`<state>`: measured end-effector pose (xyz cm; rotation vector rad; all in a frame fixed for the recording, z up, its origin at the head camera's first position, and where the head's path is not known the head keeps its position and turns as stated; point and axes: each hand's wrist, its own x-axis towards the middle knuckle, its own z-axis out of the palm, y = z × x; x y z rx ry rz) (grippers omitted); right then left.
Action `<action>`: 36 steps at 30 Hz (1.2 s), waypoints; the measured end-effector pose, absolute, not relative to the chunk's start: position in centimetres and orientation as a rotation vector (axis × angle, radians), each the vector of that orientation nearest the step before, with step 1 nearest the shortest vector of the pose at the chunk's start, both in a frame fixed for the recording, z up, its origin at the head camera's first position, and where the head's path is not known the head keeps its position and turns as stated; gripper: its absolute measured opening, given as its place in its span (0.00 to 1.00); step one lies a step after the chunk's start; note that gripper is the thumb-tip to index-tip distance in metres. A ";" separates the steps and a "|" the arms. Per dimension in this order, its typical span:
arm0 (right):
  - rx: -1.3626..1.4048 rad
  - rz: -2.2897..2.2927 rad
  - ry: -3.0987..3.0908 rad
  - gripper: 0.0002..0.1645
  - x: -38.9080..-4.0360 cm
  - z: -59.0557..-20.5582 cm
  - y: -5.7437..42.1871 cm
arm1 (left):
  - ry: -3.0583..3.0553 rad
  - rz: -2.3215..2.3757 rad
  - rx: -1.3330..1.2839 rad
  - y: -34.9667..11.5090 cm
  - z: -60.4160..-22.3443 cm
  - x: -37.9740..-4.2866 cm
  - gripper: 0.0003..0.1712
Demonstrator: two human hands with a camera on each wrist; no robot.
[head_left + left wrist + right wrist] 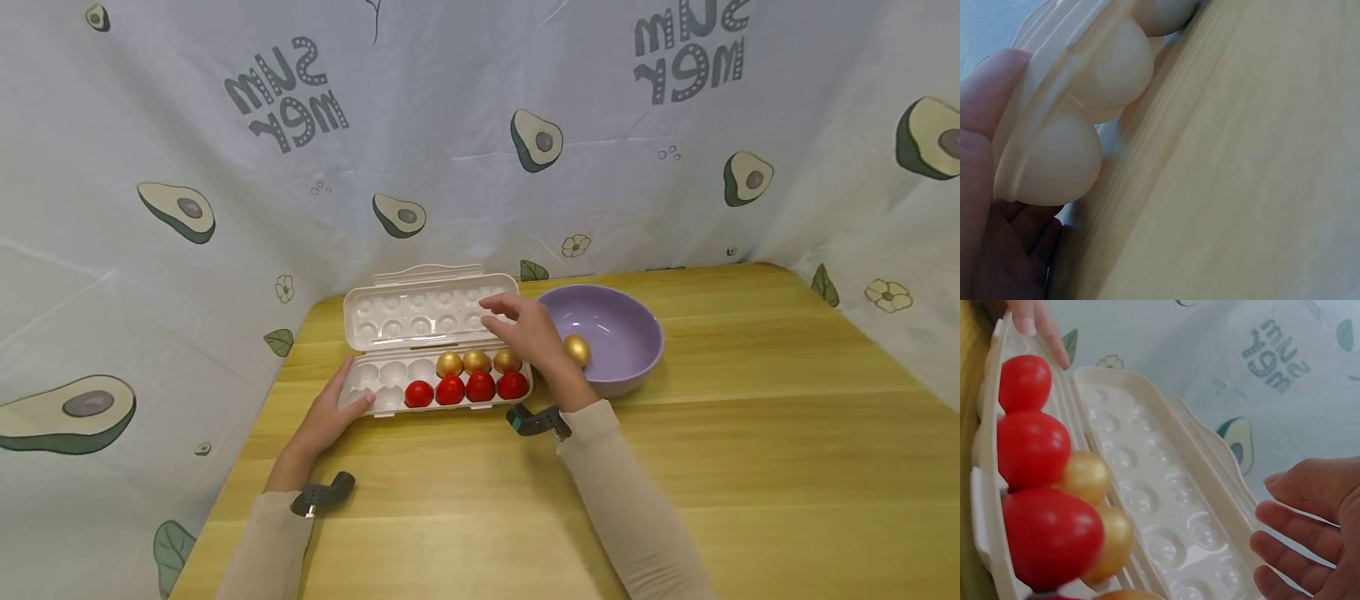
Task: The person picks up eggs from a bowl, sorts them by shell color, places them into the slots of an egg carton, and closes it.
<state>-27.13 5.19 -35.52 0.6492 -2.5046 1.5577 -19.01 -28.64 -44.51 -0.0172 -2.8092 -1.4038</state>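
A white plastic egg carton point(390, 400) lies open on the table, its lid point(420, 302) folded back toward the curtain. Several red eggs point(481, 386) fill part of the near row, with three gold eggs point(477, 362) behind them at the right. The cups at the left end hold no eggs. My left hand point(330, 421) grips that end, thumb over the rim and fingers beneath, as the left wrist view shows. Over the lid's right part hovers my right hand point(528, 329), fingers apart with nothing between them. Another gold egg point(577, 350) sits in the purple bowl point(630, 342).
The bowl stands just right of the carton, partly behind my right wrist. A wooden table point(787, 433) extends to the right and toward me. Behind it hangs a pale curtain point(465, 100) printed with avocados and lettering.
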 end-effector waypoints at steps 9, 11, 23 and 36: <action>0.575 1.580 -2.433 0.19 -27.8 -34.6 8.1 | -2.808 -1.408 -0.021 -28.5 -44.5 -19.0 0.52; 0.566 1.589 -2.425 0.19 -28.0 -34.5 8.8 | -2.812 -1.407 -0.028 -28.4 -44.4 -19.1 0.52; 0.554 1.616 -2.499 0.20 -28.3 -35.0 12.5 | -2.810 -1.393 -0.024 -28.7 -44.6 -19.0 0.52; 0.489 1.538 -2.583 0.21 -28.5 -36.3 14.9 | -2.796 -1.408 -0.049 -28.7 -44.6 -19.0 0.52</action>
